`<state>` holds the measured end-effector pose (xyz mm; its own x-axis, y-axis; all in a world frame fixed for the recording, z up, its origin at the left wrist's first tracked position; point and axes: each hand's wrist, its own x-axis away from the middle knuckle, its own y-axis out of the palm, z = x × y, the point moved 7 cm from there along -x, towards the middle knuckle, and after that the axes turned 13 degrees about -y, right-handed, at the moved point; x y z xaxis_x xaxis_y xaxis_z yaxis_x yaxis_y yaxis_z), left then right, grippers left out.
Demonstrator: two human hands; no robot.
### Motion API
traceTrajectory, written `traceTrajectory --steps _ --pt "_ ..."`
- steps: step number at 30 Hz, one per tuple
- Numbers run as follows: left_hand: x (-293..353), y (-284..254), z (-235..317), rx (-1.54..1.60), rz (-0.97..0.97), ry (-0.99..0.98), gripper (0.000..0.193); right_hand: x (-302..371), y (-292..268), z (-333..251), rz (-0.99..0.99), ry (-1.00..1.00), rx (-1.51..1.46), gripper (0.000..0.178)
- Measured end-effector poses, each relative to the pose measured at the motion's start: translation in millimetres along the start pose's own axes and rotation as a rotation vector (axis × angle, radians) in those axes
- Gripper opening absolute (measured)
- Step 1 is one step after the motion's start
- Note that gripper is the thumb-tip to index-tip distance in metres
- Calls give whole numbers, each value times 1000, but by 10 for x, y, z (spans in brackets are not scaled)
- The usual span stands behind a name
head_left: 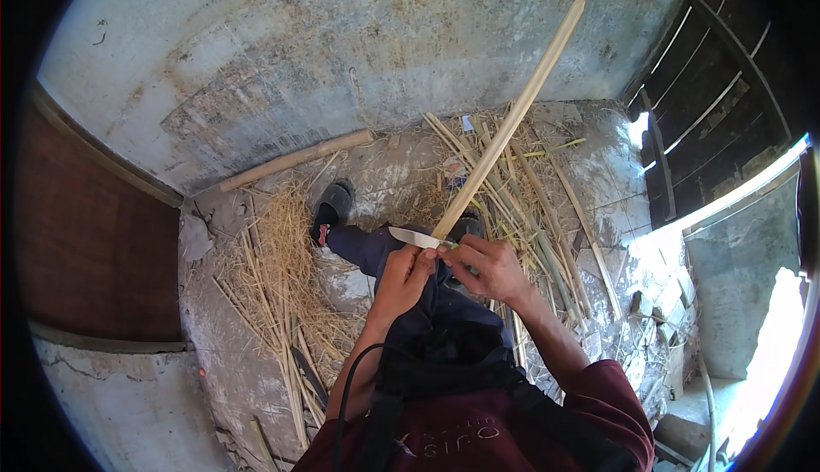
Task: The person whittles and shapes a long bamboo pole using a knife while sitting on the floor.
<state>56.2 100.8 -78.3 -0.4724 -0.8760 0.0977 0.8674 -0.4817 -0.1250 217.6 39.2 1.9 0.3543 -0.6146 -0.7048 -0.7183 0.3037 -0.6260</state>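
Observation:
A long pale bamboo strip (514, 122) slants up and away to the right from my lap. Its near end meets a knife (413, 237), whose broad blade lies across it with the tip toward the left. My right hand (490, 268) is closed at the blade's right end, around the knife's handle, which the fingers mostly hide. Fingers bent, my left hand (405, 277) is closed just below the blade, its thumb at the near end of the strip. Both hands nearly touch. A small greenish bit shows beside the right fingertips.
Thin bamboo shavings (295, 258) are heaped left of my legs, with long strips among them. Several bamboo lengths (547, 241) lie on the right. A bamboo pole (295, 161) rests by the stained wall (282, 70). A dark slatted panel (726, 79) stands at right.

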Motion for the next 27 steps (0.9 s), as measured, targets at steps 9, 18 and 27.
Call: traceTrajectory --steps 9,18,27 --pt "-15 25 25 -43 34 -64 36 30 -16 42 -68 -1 40 24" --pt "-26 75 89 44 -26 -85 38 9 -61 59 -22 51 -4 20" --pt "2 80 -18 234 -186 -169 42 131 89 81 -30 74 -71 22"
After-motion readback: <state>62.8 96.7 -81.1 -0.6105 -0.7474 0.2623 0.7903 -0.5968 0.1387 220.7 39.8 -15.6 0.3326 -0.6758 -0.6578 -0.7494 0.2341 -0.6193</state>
